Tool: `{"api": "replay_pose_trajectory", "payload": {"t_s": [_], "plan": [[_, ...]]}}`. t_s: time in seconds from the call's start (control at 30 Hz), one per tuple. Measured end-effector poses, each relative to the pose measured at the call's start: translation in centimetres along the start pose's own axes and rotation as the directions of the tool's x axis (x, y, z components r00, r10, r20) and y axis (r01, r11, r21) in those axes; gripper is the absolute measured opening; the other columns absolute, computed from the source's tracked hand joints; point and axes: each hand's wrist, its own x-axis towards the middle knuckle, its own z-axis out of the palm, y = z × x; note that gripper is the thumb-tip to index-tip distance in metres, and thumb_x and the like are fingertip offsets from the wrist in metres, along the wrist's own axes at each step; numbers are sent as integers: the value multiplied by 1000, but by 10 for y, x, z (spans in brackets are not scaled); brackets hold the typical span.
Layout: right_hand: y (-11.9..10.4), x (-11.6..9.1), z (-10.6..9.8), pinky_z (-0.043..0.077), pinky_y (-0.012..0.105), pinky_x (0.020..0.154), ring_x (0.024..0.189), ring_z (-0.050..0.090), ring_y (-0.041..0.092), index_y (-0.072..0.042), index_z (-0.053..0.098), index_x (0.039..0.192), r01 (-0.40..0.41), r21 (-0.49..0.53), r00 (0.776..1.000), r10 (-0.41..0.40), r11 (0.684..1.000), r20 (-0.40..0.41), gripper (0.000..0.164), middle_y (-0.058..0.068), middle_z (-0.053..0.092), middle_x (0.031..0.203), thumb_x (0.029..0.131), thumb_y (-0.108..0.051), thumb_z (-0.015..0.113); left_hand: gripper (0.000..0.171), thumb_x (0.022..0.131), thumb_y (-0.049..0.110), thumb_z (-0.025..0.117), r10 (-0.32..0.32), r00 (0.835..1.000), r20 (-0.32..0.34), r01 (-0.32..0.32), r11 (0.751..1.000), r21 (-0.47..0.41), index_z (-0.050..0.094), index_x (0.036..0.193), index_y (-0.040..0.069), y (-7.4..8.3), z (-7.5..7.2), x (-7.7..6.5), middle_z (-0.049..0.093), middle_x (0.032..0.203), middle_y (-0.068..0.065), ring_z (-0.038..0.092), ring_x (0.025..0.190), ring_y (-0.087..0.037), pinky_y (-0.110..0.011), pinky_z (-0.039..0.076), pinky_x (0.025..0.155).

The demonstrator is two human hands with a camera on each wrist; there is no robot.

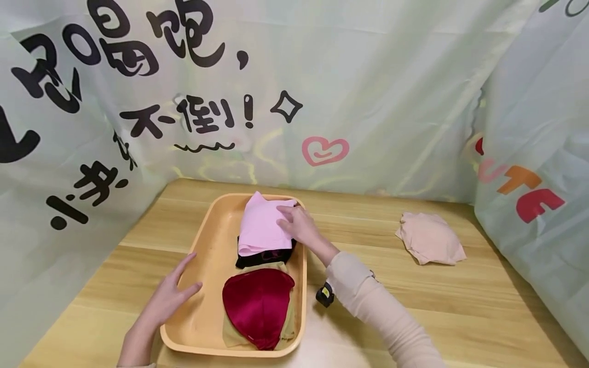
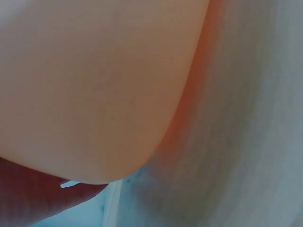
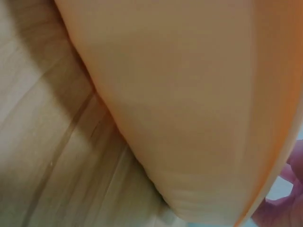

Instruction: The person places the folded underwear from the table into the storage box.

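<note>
An orange tray holds several folded fabric pieces along its right side. At the far end lies a light pink folded cloth, over a black piece. My right hand reaches over the tray's right rim and touches the pink cloth, thumb and index finger apart. Nearer me, a shiny dark red garment lies on khaki cloth. My left hand is at the tray's left rim, fingers spread. Both wrist views mostly show the tray's outer wall, with fingers partly hidden past its edge.
A pale peach folded cloth lies on the wooden table at the right. Beside the tray, near my right forearm, sits a small black object with a yellow label. Printed curtains enclose the table's back and sides.
</note>
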Motion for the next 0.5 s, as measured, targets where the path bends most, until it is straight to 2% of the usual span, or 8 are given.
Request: {"api": "replay_pose_trajectory", "payload": {"t_s": [0.13,0.2,0.5], "plan": [[1,-6,-1,43,43,91,111,50,27,-11,53,128,-38,-54,999,37,998,-17,42,17,52,123,90,-27,56,70,85,15,62,6,1000,-8,-6,1000,2,23,144,6,0,-1,2,22,144,-30,18,128,-53,-70,20,95],[3,-8,-1,44,42,87,108,51,26,-10,53,129,-38,-52,999,37,998,-30,42,17,51,121,91,-29,55,71,85,15,62,4,1000,-6,-4,1000,3,22,144,6,0,-1,2,22,144,-31,18,128,-54,-71,19,94],[12,-18,-5,44,38,78,93,51,25,-1,53,126,49,30,994,-46,998,-95,42,17,54,110,89,-20,57,72,85,15,62,3,1000,4,-3,1000,-7,21,145,7,-1,0,3,21,144,-30,17,129,-52,-69,19,96]]}}
